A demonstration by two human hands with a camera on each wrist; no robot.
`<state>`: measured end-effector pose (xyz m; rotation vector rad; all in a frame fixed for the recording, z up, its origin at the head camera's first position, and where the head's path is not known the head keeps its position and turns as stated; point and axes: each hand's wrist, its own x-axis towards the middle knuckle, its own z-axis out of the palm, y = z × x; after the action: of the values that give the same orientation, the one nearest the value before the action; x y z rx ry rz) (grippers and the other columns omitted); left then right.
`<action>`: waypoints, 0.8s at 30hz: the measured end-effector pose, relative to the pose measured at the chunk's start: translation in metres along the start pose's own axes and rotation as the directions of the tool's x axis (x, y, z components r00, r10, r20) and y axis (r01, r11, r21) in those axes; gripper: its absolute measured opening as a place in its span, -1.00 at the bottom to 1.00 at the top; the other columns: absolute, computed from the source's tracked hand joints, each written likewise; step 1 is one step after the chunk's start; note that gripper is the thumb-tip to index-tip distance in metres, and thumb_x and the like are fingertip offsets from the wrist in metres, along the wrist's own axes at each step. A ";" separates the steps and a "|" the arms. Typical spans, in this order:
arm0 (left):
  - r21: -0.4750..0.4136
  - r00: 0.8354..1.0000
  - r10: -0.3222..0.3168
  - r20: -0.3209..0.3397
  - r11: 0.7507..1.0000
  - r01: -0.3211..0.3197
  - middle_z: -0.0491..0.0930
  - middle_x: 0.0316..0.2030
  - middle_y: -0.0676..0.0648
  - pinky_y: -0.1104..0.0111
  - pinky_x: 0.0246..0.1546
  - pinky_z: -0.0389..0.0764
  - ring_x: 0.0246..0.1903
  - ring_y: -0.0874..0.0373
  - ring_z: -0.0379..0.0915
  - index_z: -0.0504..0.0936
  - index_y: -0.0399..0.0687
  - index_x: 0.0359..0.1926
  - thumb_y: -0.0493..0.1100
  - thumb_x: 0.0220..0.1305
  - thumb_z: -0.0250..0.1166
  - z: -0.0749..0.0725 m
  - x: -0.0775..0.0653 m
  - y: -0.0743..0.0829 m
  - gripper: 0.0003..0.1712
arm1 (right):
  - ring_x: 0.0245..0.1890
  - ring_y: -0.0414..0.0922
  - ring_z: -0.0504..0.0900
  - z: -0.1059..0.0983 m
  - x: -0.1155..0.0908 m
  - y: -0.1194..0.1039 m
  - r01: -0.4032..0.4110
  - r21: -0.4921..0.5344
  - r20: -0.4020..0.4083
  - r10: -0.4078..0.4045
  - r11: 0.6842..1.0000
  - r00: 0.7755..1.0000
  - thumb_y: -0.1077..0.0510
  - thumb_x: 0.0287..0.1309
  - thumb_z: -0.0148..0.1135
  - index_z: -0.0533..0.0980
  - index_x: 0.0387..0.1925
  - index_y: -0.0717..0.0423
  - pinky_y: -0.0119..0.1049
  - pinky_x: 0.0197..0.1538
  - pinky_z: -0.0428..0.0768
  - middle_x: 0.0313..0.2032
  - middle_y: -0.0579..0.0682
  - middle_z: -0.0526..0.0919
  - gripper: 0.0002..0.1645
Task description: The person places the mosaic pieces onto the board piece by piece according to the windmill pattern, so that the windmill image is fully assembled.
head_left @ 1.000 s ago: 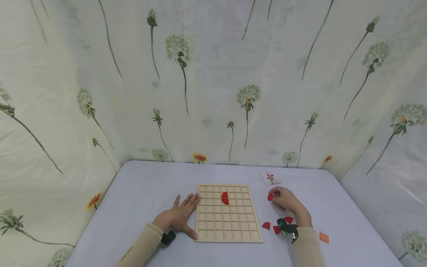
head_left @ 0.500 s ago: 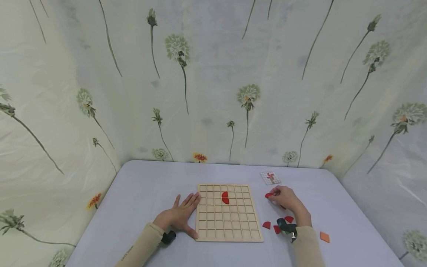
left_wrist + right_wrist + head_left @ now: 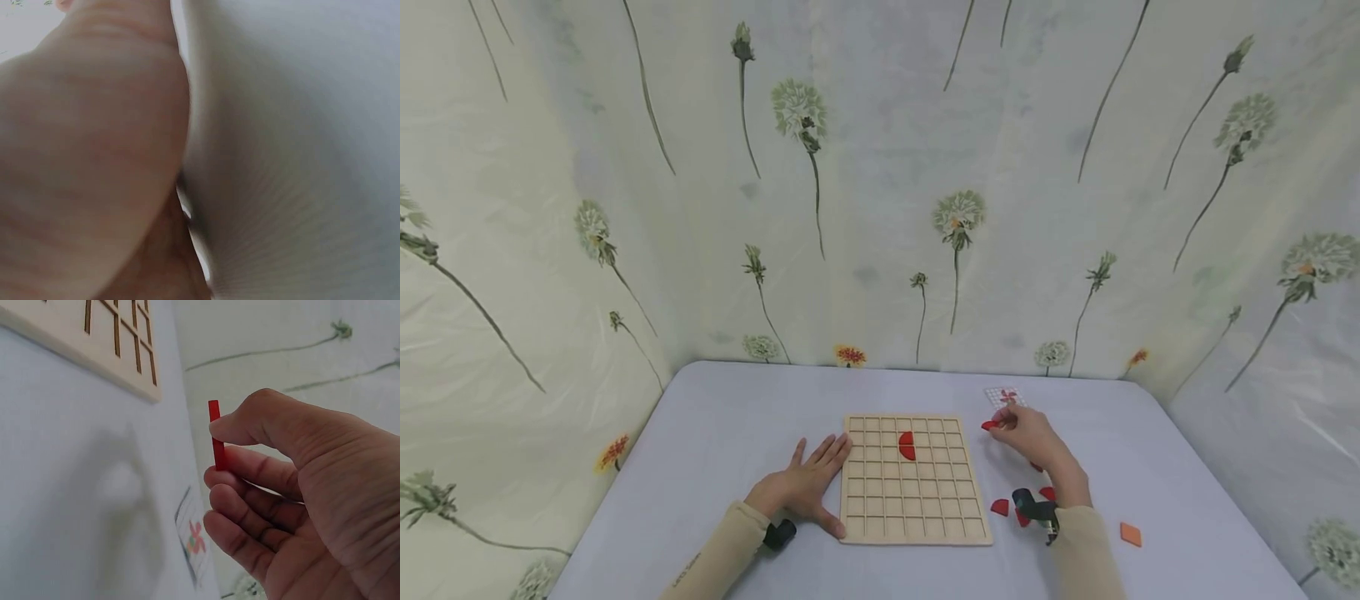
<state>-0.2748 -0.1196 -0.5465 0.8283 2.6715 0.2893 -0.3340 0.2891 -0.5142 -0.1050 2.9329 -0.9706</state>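
Observation:
A wooden grid board (image 3: 898, 487) lies on the table in the head view, with two red quarter-circle pieces (image 3: 907, 450) together in its upper middle cells. My left hand (image 3: 808, 485) rests with spread, straight fingers along the board's left edge. To the right of the board, my right hand (image 3: 1032, 437) pinches a red quarter-circle piece (image 3: 989, 426) between thumb and fingers, raised off the table. The right wrist view shows that red piece (image 3: 219, 452) edge-on under the thumb. The left wrist view is mostly filled by the left hand (image 3: 94, 144) up close.
A pattern card (image 3: 1002, 394) with a red pinwheel design lies behind the right hand. Several loose red pieces (image 3: 1000, 507) lie near the right wrist, some partly hidden. An orange diamond-shaped piece (image 3: 1131, 534) lies right of the right sleeve. A flowered curtain (image 3: 880, 183) stands behind the table.
My right hand has lifted the red piece and carried it up and left towards the board, now partly covering the card. The left hand and the board stay where they were.

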 end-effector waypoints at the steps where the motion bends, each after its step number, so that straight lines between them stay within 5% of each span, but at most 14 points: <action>1: -0.004 1.000 0.000 -0.002 1.000 0.000 -0.39 0.55 -0.06 -0.23 0.39 -0.41 0.53 -0.03 -0.49 -0.33 -0.05 0.53 0.55 -0.27 0.38 0.000 0.000 0.000 0.58 | -0.30 -0.10 0.53 0.000 0.000 -0.005 0.024 0.006 -0.005 -0.024 1.000 1.000 0.08 0.11 0.36 0.55 -0.14 0.18 -0.31 -0.28 0.53 -0.29 0.03 0.63 -0.67; 7: -0.009 1.000 -0.003 0.002 1.000 0.003 -0.39 0.55 -0.06 -0.22 0.39 -0.42 0.53 -0.03 -0.50 -0.33 -0.05 0.53 0.56 -0.27 0.36 -0.001 0.000 0.000 0.58 | -0.37 -0.15 0.47 0.011 -0.002 -0.034 0.155 0.013 0.012 -0.155 0.988 0.988 0.12 0.08 0.38 0.60 -0.22 0.11 -0.34 -0.38 0.47 -0.37 -0.06 0.61 -0.77; 16: -0.009 1.000 -0.006 -0.007 1.000 0.006 -0.41 0.55 -0.03 -0.21 0.39 -0.43 0.53 -0.01 -0.51 -0.34 -0.03 0.53 0.56 -0.27 0.36 0.003 0.003 -0.002 0.58 | -0.41 -0.18 0.45 0.036 -0.006 -0.063 0.265 0.013 0.142 -0.264 0.964 0.954 0.14 0.11 0.38 0.61 -0.24 0.03 -0.34 -0.38 0.46 -0.41 -0.13 0.57 -0.84; 24: -0.007 1.000 -0.015 -0.005 1.000 0.015 -0.41 0.55 -0.04 -0.20 0.40 -0.42 0.53 -0.01 -0.49 -0.33 -0.03 0.54 0.55 -0.28 0.38 0.001 0.002 0.000 0.58 | -0.41 -0.19 0.45 0.047 -0.007 -0.072 0.257 0.031 0.161 -0.258 0.966 0.953 0.17 0.07 0.39 0.61 -0.25 0.04 -0.35 -0.35 0.48 -0.42 -0.13 0.56 -0.83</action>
<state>-0.2757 -0.1187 -0.5475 0.8066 2.6790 0.2974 -0.3205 0.2034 -0.5088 -0.5527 2.8089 -0.9537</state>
